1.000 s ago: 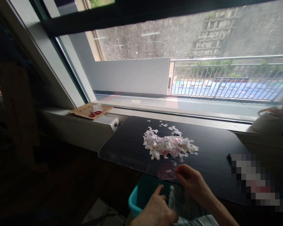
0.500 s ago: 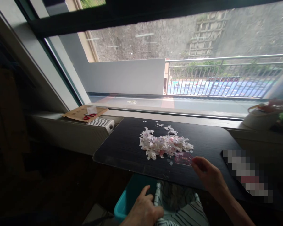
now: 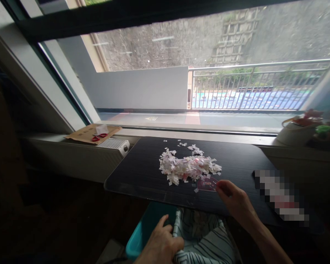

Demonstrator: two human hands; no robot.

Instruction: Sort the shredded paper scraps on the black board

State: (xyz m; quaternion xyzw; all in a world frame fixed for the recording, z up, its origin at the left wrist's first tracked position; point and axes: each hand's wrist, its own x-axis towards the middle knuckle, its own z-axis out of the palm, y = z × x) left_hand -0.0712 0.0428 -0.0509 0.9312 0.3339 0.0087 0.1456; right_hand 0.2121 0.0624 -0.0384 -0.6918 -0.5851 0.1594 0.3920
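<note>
A window fills the upper part of the frame, with a railing beyond its glass at upper right. A dark bench spans the centre and lower right. A radiator runs along the centre left. At lower centre, by the bench's near edge, a turquoise bin stands beside a striped cloth. A crescent heap of paper scraps lies mid-frame on the bench, its hollow facing the window. A brown envelope lies on the radiator's top at centre left. At lower centre the left hand points its index finger over the bin, thumb against the cloth's edge; whether it grips the cloth I cannot tell. Right of centre, the right hand is closed in a pinch on a see-through pink sheet, which is at the heap's lower right edge. Red-handled scissors lie on the envelope. Loose scraps lie just left of the sheet
</note>
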